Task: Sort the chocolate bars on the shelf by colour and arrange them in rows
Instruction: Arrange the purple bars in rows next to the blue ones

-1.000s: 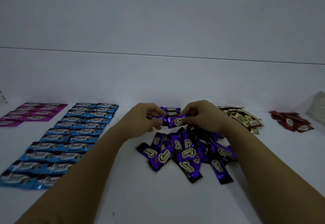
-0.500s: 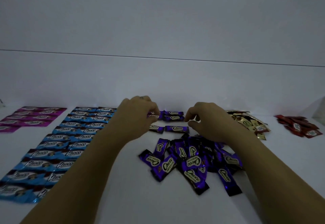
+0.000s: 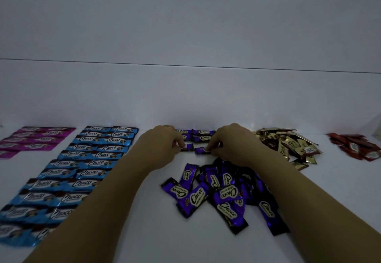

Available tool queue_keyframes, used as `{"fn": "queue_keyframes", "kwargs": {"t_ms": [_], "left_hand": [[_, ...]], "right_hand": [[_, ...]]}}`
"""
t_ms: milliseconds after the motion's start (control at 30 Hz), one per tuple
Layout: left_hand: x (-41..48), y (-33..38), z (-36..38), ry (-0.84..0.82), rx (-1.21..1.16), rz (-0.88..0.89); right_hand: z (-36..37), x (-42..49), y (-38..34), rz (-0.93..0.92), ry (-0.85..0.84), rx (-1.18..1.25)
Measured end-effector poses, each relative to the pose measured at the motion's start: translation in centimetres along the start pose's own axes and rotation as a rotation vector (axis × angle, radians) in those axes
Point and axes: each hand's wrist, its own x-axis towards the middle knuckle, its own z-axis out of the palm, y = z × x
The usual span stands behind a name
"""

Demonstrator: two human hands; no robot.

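Two purple bars (image 3: 202,149), laid lengthwise nine-to-three o'clock, are pinched by fingers of the left hand (image 3: 162,147) and right hand (image 3: 231,145).

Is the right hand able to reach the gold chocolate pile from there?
Probably yes. The gold pile lies just right of the right hand, with nothing between them. The hand is pinching a purple bar, so it would likely let go first.

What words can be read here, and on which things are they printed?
"Choco": each blue bar in the rows.
"Choco": the piled purple bars.
"Choco": the rowed purple bars at the back.
Small print under "Choco" on the purple wrappers: too small to read.
Pink bars, gold bars, red bars: too blurred to read.
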Motion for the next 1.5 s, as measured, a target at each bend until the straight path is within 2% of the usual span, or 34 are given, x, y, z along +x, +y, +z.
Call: {"fn": "queue_keyframes", "kwargs": {"t_ms": [333, 500, 600, 733, 833, 933, 1033, 1167, 1300, 1500], "left_hand": [[0.3, 0.0, 0.3, 0.013, 0.027, -0.021], [-0.4, 1.2, -1.1, 0.023, -0.063, 0.062], [-1.5, 2.4, -2.4, -0.133, -0.138, 0.113], [-2.3, 2.9, -2.9, -0.391, -0.037, 0.070], [-2.4, 2.9, -2.8, -0.493, -0.031, 0.004], [-2.2, 3.1, -2.5, -0.507, -0.045, -0.003], [-2.0, 3.2, -2.0, -0.463, -0.115, 0.031], [-1.7, 2.2, -1.6, -0.257, -0.279, 0.031], [-1.5, 1.1, -1.8, -0.128, -0.497, -0.015], [-1.4, 1.2, -2.2, 0.015, -0.666, -0.054]], "right_hand": [[0.6, 0.9, 0.0, -0.001, 0.054, -0.021], [-3.5, -2.2, 1.1, 0.003, 0.142, 0.052], [-5.0, -4.3, 1.1, 0.004, -0.012, 0.119], [-4.1, -4.4, -0.8, -0.018, -0.230, 0.084], [-3.0, -3.9, -1.9, -0.072, -0.291, 0.038], [-2.3, -3.5, -2.3, -0.088, -0.276, 0.045], [-2.0, -3.4, -1.8, -0.077, -0.179, 0.126], [-1.9, -3.0, -0.5, -0.037, -0.036, 0.329], [-1.8, -2.7, 0.3, 0.006, 0.083, 0.576], [-1.3, -2.4, 0.9, 0.088, 0.142, 0.770]]}}
